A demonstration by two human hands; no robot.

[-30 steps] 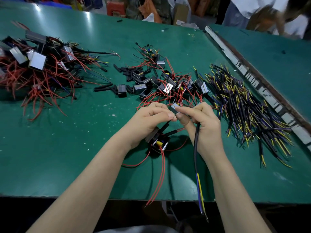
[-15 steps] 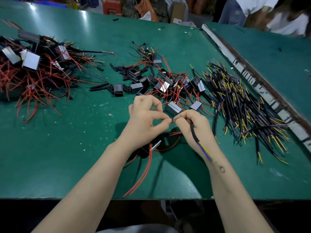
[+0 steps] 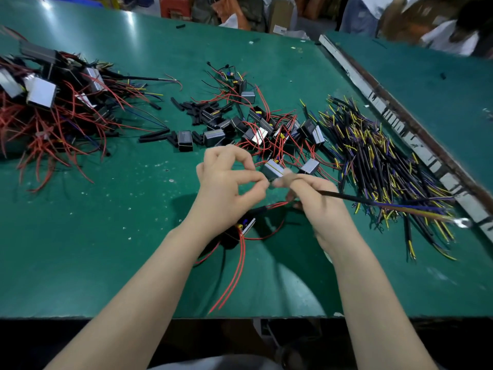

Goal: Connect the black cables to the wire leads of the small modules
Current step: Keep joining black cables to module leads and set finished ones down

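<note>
Twist step: my left hand (image 3: 226, 182) pinches a thin wire lead at its fingertips, my right hand (image 3: 317, 201) grips the black sheathed cable (image 3: 354, 199); I judge bare ends must stay overlapped.

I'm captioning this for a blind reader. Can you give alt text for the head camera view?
Two hands meet over a green table: the left hand pinches a wire end, the right hand holds a black cable. Piles of red-wired modules and cables lie beyond.

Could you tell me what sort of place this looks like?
Probably an electronics assembly workshop: a green workbench carries heaps of small modules with red leads and a pile of cut black cables, and both hands join them by hand.
</note>
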